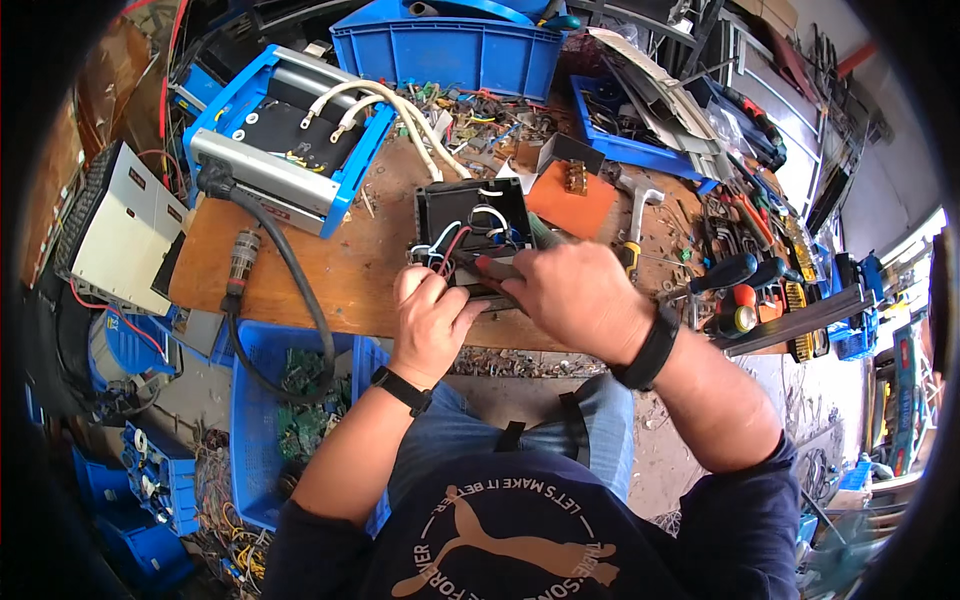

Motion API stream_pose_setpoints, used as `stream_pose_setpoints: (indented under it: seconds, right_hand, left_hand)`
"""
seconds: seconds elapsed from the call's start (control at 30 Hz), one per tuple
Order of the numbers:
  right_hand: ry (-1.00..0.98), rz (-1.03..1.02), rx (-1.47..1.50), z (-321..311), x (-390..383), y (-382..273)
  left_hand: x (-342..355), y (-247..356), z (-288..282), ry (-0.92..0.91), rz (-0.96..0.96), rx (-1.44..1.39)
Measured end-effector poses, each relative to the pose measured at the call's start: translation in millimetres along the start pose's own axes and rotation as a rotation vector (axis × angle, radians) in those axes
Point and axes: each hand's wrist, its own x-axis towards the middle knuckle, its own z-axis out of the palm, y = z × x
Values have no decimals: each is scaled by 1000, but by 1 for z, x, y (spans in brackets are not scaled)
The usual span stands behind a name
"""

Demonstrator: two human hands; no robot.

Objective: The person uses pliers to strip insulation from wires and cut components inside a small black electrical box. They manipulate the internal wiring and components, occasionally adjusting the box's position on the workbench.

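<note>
A black open-topped box stands near the bench's front edge, with pale, red and dark wires inside. My left hand is at its near left corner, fingers pinched together where the wires come down. Closed in a fist at the near right corner, my right hand grips a hand tool with a red part, which points left toward the wires. The tool's working end is partly hidden by the fingers and the box. Two thick white cables run from the box's far side to a blue-framed unit.
A hammer and an orange sheet lie right of the box. Screwdrivers and other tools crowd the bench's right end. A black cable hangs over the front edge near a blue crate of circuit boards. Scrap covers the back.
</note>
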Motion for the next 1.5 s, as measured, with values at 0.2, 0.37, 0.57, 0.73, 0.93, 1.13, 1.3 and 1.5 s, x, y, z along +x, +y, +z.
stream_pose_setpoints:
  seconds: [0.2,0.37,0.57,0.73,0.93,1.13,1.3,1.5]
  right_hand:
    - [-107,-31,179,2,24,60]
    - [-15,-62,128,6,18,51]
    - [-12,-58,124,-4,22,37]
    - [-316,-127,291,-10,72,73]
    - [-517,-46,-12,-45,108,37]
    - [-413,-137,124,-26,80,50]
    - [-214,-71,212,-13,43,69]
    - [-442,-32,70,-80,48,47]
  left_hand:
    - [4,3,2,5,-16,-21]
    - [0,1,-1,-7,-30,-13]
    - [1,2,-4,1,-21,-23]
    - [3,3,-2,-9,-26,-32]
    - [2,3,0,6,-34,-23]
    - [-2,1,0,13,-45,-51]
    - [-2,4,2,15,-71,-69]
    - [-2,4,1,5,-72,-60]
